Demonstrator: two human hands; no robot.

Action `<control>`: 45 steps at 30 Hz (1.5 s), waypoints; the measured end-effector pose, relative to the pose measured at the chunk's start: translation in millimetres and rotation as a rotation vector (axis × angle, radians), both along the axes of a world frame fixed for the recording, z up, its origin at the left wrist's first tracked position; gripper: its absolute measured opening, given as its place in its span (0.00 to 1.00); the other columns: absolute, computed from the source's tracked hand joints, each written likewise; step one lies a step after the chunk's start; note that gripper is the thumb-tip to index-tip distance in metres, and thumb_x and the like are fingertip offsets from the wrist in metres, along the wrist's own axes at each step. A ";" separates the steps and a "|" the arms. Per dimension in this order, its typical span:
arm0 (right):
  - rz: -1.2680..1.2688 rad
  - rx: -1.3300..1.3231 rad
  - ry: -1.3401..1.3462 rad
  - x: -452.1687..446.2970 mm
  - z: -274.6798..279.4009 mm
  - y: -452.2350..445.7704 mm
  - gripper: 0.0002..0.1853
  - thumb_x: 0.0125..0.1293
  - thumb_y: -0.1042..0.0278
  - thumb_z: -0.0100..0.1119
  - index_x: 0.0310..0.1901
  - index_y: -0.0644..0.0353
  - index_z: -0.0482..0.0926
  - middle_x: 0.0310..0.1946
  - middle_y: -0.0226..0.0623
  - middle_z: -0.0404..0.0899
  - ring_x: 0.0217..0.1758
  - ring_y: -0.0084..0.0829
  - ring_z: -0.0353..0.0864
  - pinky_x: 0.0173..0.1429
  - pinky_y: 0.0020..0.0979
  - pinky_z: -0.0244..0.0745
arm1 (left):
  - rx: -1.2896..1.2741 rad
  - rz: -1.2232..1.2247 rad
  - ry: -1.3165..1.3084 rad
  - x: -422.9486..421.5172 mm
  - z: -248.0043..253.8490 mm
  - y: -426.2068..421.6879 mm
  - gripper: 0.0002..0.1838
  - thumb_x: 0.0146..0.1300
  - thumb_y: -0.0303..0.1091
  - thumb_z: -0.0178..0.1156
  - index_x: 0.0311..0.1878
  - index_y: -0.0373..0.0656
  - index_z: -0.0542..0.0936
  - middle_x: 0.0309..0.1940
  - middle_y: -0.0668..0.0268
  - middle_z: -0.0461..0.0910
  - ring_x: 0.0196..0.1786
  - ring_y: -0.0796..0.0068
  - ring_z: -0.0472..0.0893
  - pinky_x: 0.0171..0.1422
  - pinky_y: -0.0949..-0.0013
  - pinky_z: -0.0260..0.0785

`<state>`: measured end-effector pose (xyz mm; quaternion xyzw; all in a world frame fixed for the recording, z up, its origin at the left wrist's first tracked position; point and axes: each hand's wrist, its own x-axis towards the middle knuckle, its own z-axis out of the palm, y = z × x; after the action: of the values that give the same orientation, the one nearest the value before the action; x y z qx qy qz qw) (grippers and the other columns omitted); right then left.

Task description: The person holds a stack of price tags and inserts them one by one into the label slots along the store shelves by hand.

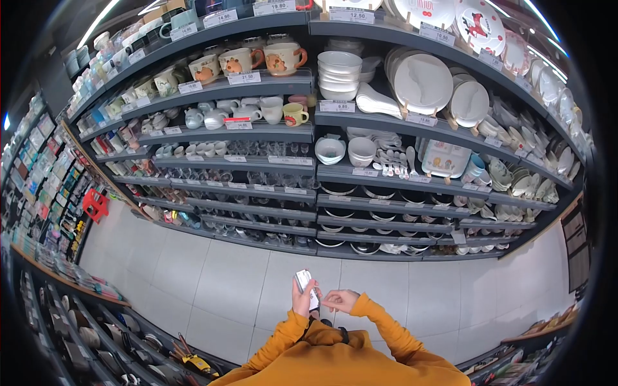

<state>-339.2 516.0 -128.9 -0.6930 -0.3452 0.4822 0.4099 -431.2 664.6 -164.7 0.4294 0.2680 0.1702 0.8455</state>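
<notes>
In the head view, my left hand (301, 298) is wrapped round a phone (303, 280) with a bright white screen, held upright in front of my body. Close to the right side of the phone is my right hand (342, 300), its fingers curled together and pointing at the phone's lower part. I see nothing between those fingers, and whether a fingertip touches the screen is too small to tell. Mustard-yellow sleeves cover both arms. My shoes show partly below the phone.
Ahead stands a long grey shelf unit (315, 164) with mugs (282, 59), bowls (339, 71), plates (421, 83), spoons (396, 161) and glasses, with price tags. A red stool (96, 204) stands at the left. More shelves line the left and near sides. The floor (225, 273) is pale tile.
</notes>
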 end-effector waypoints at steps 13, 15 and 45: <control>-0.105 0.050 -0.581 143.1 70.7 15.9 0.21 0.65 0.52 0.61 0.49 0.62 0.76 0.33 0.35 0.82 0.33 0.25 0.82 0.39 0.27 0.77 | -0.341 -0.438 0.126 12.9 1.5 -24.1 0.20 0.68 0.34 0.57 0.61 0.49 0.65 0.34 0.64 0.74 0.30 0.74 0.78 0.36 0.68 0.78; -0.232 0.199 -0.589 167.8 102.6 34.6 0.18 0.64 0.58 0.63 0.49 0.63 0.76 0.36 0.34 0.80 0.33 0.21 0.80 0.39 0.25 0.77 | -0.333 -0.577 0.155 20.0 0.7 -16.1 0.21 0.68 0.36 0.57 0.62 0.49 0.65 0.34 0.64 0.74 0.30 0.74 0.79 0.38 0.68 0.78; -1.012 -0.065 -1.572 370.4 231.5 17.5 0.18 0.63 0.49 0.58 0.45 0.54 0.80 0.47 0.31 0.79 0.38 0.40 0.82 0.44 0.41 0.75 | -0.346 -0.520 0.087 122.7 0.6 81.3 0.25 0.72 0.54 0.45 0.47 0.37 0.73 0.27 0.62 0.77 0.28 0.71 0.80 0.37 0.68 0.75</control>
<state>31.2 533.5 102.7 -0.8992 -0.1671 -0.3514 0.2004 -308.5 745.8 -164.1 0.3402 0.2100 -0.1183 0.9089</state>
